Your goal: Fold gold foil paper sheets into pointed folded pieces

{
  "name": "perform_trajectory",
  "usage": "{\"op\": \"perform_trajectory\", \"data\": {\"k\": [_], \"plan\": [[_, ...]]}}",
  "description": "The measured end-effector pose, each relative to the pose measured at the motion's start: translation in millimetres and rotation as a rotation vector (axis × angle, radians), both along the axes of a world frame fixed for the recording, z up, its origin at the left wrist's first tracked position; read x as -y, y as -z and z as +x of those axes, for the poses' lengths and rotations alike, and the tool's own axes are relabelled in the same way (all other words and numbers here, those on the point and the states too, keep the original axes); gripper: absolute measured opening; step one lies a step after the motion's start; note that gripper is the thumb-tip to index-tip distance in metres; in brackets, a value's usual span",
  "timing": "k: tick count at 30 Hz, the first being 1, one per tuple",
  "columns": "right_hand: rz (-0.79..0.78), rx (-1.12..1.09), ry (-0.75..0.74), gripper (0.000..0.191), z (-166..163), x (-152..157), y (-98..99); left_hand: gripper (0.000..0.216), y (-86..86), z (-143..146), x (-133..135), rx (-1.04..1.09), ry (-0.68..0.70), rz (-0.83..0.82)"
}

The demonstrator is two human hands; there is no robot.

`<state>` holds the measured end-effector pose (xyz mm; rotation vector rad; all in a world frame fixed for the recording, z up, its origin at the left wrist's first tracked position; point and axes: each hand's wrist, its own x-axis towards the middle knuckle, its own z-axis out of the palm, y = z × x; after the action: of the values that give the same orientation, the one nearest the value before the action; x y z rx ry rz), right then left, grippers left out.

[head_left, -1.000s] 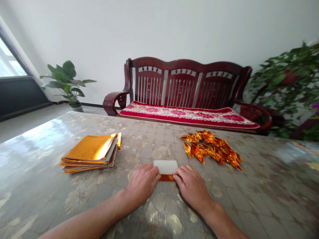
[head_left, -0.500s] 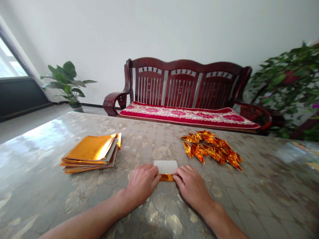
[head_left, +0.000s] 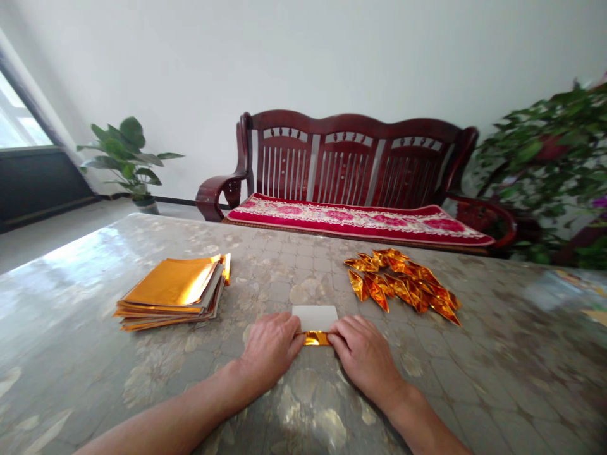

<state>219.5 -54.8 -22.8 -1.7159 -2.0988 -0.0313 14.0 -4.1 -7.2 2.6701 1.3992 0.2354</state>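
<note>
- Step, as judged: folding one gold foil sheet (head_left: 316,323), white back up, near the table's (head_left: 71,328) front edge; near edge turned over as a gold strip
- Left hand (head_left: 269,349) and right hand (head_left: 366,354) lie palm-down on the sheet's two ends, fingers pressing the fold rather than clenched around it
- Next move calls for an even crease, ends kept aligned
- Fingertips hide the sheet's corners
- Flat foil stack (head_left: 173,292) left, folded gold pieces (head_left: 403,285) right, both apart from the hands

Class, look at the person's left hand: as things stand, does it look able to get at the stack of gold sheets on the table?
Probably yes. The left hand rests on the small folded sheet, and only bare table lies between it and the stack of gold sheets. Nothing blocks that path.
</note>
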Motion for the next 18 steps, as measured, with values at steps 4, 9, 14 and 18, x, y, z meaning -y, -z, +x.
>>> {"op": "perform_trajectory", "data": {"k": [4, 9, 14, 18], "plan": [[0.018, 0.004, -0.007, 0.013, -0.2, -0.5, 0.4, 0.019, -1.7, 0.3, 0.7, -0.001, -0.012, -0.031], [0.017, 0.004, -0.007, 0.012, 0.0, -1.5, 0.7, 0.019, -0.7, -0.2, 0.4, -0.01, -0.006, -0.023], [-0.007, -0.001, -0.001, 0.011, -0.1, -1.6, 1.2, 0.02, 0.3, -0.1, -0.1, -0.018, 0.004, 0.009], [-0.017, -0.002, 0.002, 0.011, 0.2, -1.8, 0.9, 0.02, -1.2, 0.6, 0.6, -0.028, 0.004, 0.008]]}}
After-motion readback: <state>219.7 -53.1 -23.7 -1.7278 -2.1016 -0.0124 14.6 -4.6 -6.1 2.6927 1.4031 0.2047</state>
